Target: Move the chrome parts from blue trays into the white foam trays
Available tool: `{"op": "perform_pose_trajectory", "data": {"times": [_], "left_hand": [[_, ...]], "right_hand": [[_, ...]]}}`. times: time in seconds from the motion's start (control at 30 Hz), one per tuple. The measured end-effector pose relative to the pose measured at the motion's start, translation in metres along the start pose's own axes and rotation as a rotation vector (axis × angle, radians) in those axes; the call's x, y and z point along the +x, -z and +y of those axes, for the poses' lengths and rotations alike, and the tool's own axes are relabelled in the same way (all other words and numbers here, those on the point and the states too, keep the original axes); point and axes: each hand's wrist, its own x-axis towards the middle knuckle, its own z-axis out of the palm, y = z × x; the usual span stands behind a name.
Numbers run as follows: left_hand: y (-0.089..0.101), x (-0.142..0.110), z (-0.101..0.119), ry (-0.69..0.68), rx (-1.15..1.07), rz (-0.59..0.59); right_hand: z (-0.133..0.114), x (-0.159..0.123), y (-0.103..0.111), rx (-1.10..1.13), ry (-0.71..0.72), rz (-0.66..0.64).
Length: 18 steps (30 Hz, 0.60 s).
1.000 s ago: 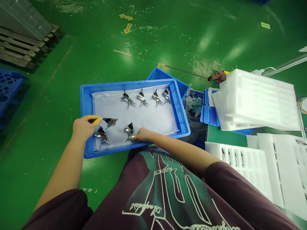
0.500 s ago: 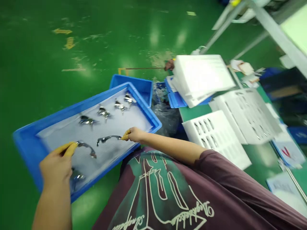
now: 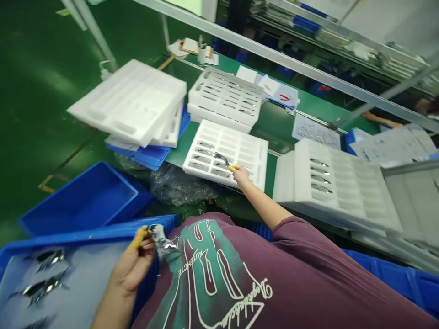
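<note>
Chrome part [image 3: 221, 159] pinched in right hand [image 3: 242, 177] over white foam tray [image 3: 254, 157]; left hand [image 3: 133, 260] pinches a second chrome part [image 3: 162, 240]; seating in a slot appears next.

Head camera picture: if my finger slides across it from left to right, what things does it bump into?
blue plastic tray → left hand → shiny metal piece → right hand → white foam tray with slots

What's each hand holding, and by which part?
Left hand pinches a polished metal part at its top end; right hand holds another part by its end, over a foam tray.
</note>
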Motion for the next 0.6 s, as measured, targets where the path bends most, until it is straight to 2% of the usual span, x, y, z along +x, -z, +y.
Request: {"op": "perform_pose_trajectory", "data": {"times": [0.1, 0.2, 0.3, 0.43, 0.6], "left_hand": [[-0.072, 0.014, -0.030, 0.163, 0.036, -0.054], [-0.123, 0.029, -0.042, 0.193, 0.174, -0.098], [-0.161, 0.047, -0.043, 0.220, 0.276, -0.083], [-0.208, 0.068, -0.044, 0.234, 0.227, -0.068], [-0.266, 0.087, -0.056, 0.158, 0.171, -0.137]], "right_hand": [[0.021, 0.036, 0.056, -0.071, 0.006, 0.161], [0.038, 0.065, 0.087, -0.215, -0.017, 0.150], [0.047, 0.086, 0.098, -0.366, -0.015, 0.066], [0.051, 0.096, 0.102, -0.478, 0.065, -0.086], [0.053, 0.095, 0.104, -0.542, -0.029, -0.076]]}}
